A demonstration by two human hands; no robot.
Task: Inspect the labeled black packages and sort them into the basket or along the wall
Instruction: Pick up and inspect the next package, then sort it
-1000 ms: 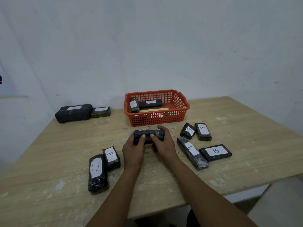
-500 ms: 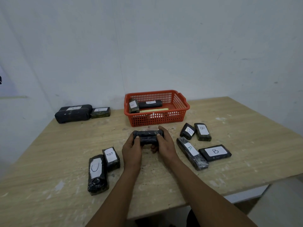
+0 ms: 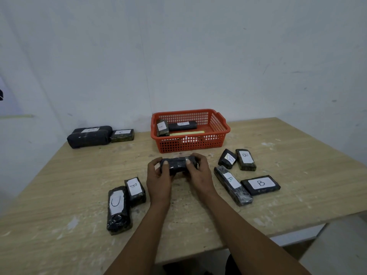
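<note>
Both hands hold one black package (image 3: 177, 165) above the table's middle, in front of the orange basket (image 3: 190, 145). My left hand (image 3: 158, 179) grips its left end, my right hand (image 3: 199, 174) its right end; no label shows on it. Two labeled packages lie in the basket. Against the wall at far left sit a big black package (image 3: 89, 136) and a small one marked C (image 3: 122, 135). A C package (image 3: 118, 209) and a B package (image 3: 135, 190) lie at left; several B packages (image 3: 260, 184) lie at right.
The wooden table (image 3: 288, 199) ends close to me, with its front edge running down to the right. A pale wall (image 3: 178, 56) closes off the back. A yellow strip (image 3: 187, 133) lies in the basket's bottom.
The package has been turned in my hands and lifted slightly; my thumbs have shifted along its top. Everything else on the table stays put.
</note>
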